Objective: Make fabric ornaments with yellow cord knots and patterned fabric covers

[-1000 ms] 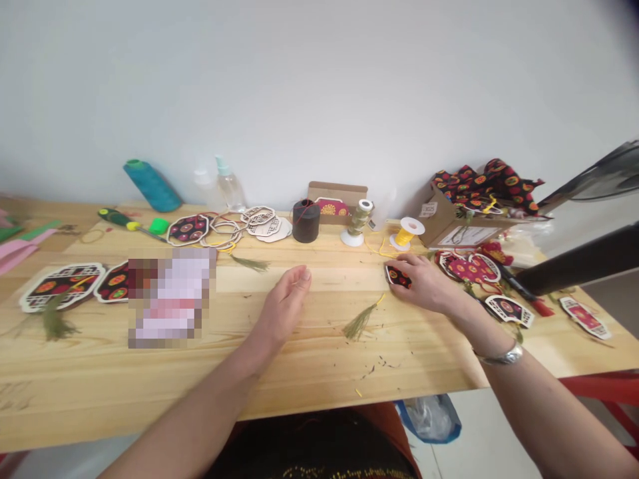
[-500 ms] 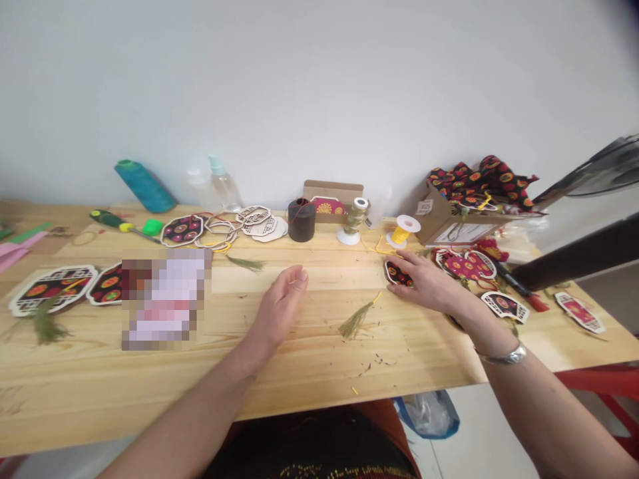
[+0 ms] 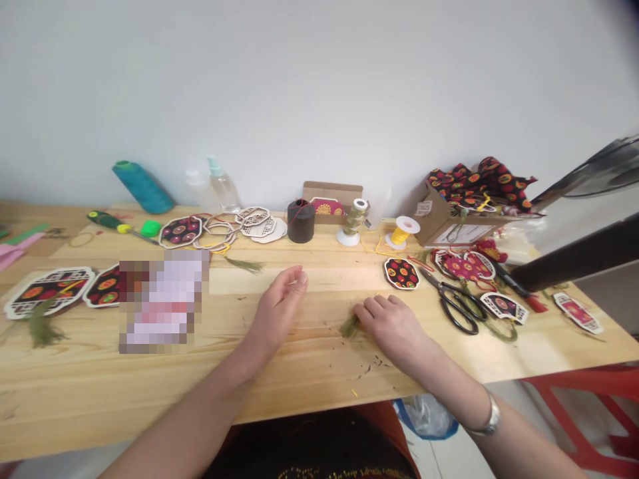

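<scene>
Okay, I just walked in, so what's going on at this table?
A person's right hand covers part of a green tassel on the table; whether it grips it, I can't tell. The left hand is loosely curled to the side, with nothing visible in it. Beyond the right hand, a black floral piece lies flat, with scissors to its right.

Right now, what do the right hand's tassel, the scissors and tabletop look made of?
Tassel: probably thread, matte; fine loose strands splay. Scissors: likely metal, thin dark blades; glossy black handles, possibly coated. Tabletop: pale wood, slight sheen; grain lines showing.
</scene>
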{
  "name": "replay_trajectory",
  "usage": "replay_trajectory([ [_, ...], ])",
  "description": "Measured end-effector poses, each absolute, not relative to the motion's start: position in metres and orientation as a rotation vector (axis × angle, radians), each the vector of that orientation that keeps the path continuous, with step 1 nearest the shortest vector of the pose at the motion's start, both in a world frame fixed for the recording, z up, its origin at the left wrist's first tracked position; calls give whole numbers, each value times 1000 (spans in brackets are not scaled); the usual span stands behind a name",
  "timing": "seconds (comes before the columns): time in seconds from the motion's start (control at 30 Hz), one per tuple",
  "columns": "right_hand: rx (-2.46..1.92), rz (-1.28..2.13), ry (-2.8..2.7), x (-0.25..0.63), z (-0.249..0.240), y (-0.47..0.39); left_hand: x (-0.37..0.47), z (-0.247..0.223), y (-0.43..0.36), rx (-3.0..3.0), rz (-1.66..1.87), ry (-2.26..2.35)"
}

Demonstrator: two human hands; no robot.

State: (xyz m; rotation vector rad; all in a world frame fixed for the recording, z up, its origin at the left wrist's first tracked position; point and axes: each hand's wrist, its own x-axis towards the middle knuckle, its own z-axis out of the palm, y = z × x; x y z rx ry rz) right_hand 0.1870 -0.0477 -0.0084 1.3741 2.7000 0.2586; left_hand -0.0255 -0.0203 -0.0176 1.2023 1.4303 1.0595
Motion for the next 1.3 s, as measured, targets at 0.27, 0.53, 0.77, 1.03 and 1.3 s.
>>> replay_trajectory([
  [0.27, 1246, 412, 2862, 230, 2, -58, -24, -15, -21, 1205, 1046, 1432],
  [0.53, 1298, 309, 2939, 291, 19, -40, -24, -18, -22, 1187, 1053, 1403],
  [0.77, 1474, 109, 2947, 299, 8, -33, -25, -25, -21, 1164, 1072, 1374],
  [1.03, 2600, -69, 2456, 293, -1, -39, -25, -22, -20, 1166, 1105, 1378],
  [1.3, 2858, -229, 1883, 260, -8, -45, -21, -23, -18, 1151, 1167, 1355],
])
